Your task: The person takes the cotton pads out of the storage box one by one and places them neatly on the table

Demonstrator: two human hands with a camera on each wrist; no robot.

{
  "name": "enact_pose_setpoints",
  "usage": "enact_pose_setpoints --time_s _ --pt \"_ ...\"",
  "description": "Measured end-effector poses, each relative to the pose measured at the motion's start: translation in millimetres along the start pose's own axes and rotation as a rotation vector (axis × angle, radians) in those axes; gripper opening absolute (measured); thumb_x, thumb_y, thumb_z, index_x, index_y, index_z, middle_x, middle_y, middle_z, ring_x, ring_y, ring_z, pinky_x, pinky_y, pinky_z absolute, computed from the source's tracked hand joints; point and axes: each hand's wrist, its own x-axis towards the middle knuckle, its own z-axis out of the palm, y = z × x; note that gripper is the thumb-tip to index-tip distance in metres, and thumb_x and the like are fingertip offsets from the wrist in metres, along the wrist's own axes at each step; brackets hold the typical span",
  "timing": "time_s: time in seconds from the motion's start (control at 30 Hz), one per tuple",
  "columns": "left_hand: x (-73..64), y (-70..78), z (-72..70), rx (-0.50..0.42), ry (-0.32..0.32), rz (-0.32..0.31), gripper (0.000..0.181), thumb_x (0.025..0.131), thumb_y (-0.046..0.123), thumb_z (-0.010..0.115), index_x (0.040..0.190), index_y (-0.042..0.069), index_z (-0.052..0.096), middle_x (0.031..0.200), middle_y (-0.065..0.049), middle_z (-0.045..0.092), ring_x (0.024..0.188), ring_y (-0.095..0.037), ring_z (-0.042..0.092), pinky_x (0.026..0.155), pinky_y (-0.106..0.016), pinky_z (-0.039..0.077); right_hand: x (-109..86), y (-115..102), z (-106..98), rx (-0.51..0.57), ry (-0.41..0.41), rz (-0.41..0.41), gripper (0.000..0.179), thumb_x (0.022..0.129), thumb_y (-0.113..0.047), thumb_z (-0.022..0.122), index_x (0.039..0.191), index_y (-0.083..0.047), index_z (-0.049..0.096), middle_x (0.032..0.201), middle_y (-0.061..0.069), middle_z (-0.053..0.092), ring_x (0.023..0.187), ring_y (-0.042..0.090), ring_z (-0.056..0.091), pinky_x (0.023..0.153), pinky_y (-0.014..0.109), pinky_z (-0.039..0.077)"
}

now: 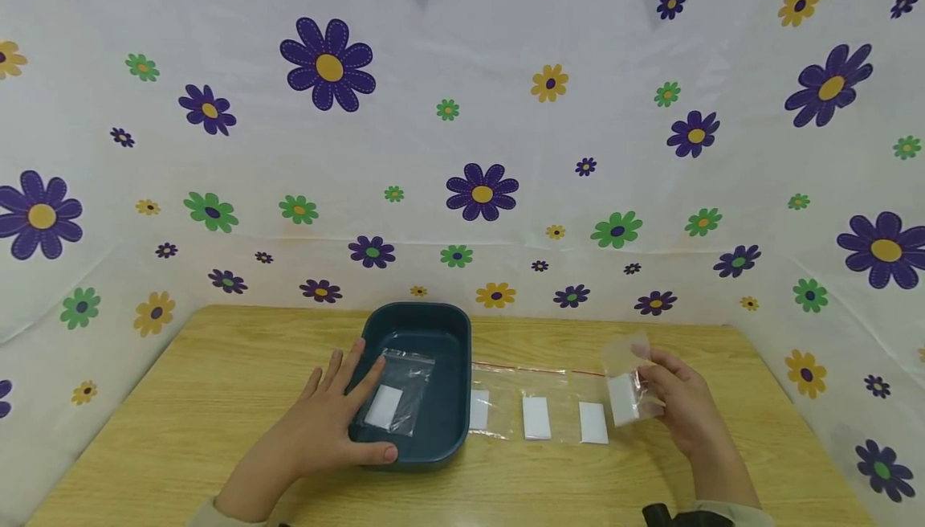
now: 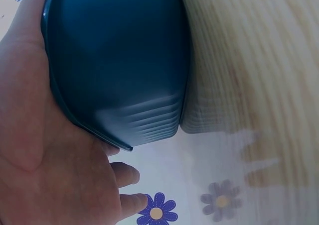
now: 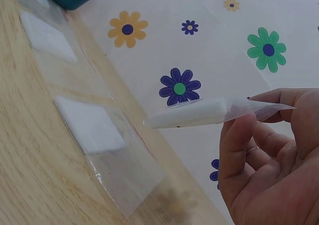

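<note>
My left hand (image 1: 318,428) rests with spread, fairly straight fingers across the left rim of a dark teal plastic tray (image 1: 446,398). Inside that tray lies a clear zip bag (image 1: 415,398) holding a white folded piece, close to the fingertips. My right hand (image 1: 686,406) pinches another clear bag (image 1: 623,400) with a white piece in it, between thumb and fingers. In the right wrist view this held bag (image 3: 189,114) appears nearly edge-on, raised above the table. Only the outside of the tray (image 2: 119,70) shows beside my left palm in the left wrist view.
Right of the tray, a row of clear bags (image 1: 536,418), each with a white piece, lies flat on the wooden table (image 1: 535,487). Red seal lines run along their far edges. A white flowered cloth (image 1: 405,141) hangs behind and at both sides.
</note>
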Motion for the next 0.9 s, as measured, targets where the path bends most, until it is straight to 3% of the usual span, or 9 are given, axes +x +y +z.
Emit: enact_pose_setpoints --time_s 0.2,0.33,0.5,0.7,0.8,0.9 --pt "0.0 0.8 -0.2 0.001 0.005 0.001 0.118 0.069 0.086 0.061 0.159 0.018 0.027 0.168 -0.016 0.003 0.148 -0.053 0.011 0.114 -0.072 0.015 1.2 3 -2 -0.042 0.003 0.030 0.050 0.102 -0.018 0.052 0.149 -0.005 0.042 0.107 -0.011 0.061 0.095 0.007 0.059 0.080 0.026 0.054" --pt "0.1 0.3 0.5 -0.002 0.005 0.002 0.117 0.069 0.086 0.061 0.159 0.018 0.027 0.168 -0.016 0.004 0.148 -0.053 0.011 0.114 -0.072 0.015 2.3 6 -4 -0.043 0.000 0.044 0.054 0.101 -0.016 0.052 0.152 -0.003 0.037 0.107 -0.009 0.061 0.095 0.008 0.060 0.081 0.027 0.054" --pt "0.4 -0.2 0.9 -0.001 0.008 0.007 0.117 0.069 0.086 0.061 0.159 0.018 0.027 0.168 -0.016 0.004 0.148 -0.054 0.012 0.113 -0.073 0.015 4.5 11 -8 -0.023 0.010 0.050 0.047 0.100 -0.013 0.053 0.146 -0.007 0.046 0.105 -0.009 0.061 0.092 0.007 0.060 0.079 0.027 0.055" --pt "0.1 0.7 0.2 0.001 0.011 0.010 0.118 0.069 0.086 0.061 0.159 0.017 0.028 0.168 -0.017 0.004 0.148 -0.054 0.012 0.113 -0.073 0.015 5.7 14 -12 0.013 0.017 0.046 0.029 0.100 -0.013 0.053 0.123 -0.025 0.063 0.100 -0.011 0.063 0.089 0.006 0.061 0.077 0.026 0.055" --pt "-0.3 1.3 -0.3 -0.005 0.007 0.006 0.118 0.069 0.086 0.061 0.159 0.017 0.028 0.167 -0.017 0.004 0.148 -0.054 0.012 0.113 -0.073 0.014 5.7 15 -15 0.020 0.020 0.041 0.028 0.100 -0.012 0.052 0.115 -0.031 0.066 0.099 -0.012 0.063 0.088 0.006 0.061 0.077 0.026 0.054" --pt "-0.4 1.4 0.1 -0.008 0.009 0.001 0.118 0.069 0.085 0.062 0.159 0.017 0.028 0.168 -0.016 0.004 0.148 -0.053 0.012 0.114 -0.072 0.014 6.0 16 -18 0.008 0.026 0.048 0.029 0.101 -0.013 0.052 0.119 -0.031 0.066 0.099 -0.012 0.063 0.089 0.006 0.060 0.077 0.025 0.054"
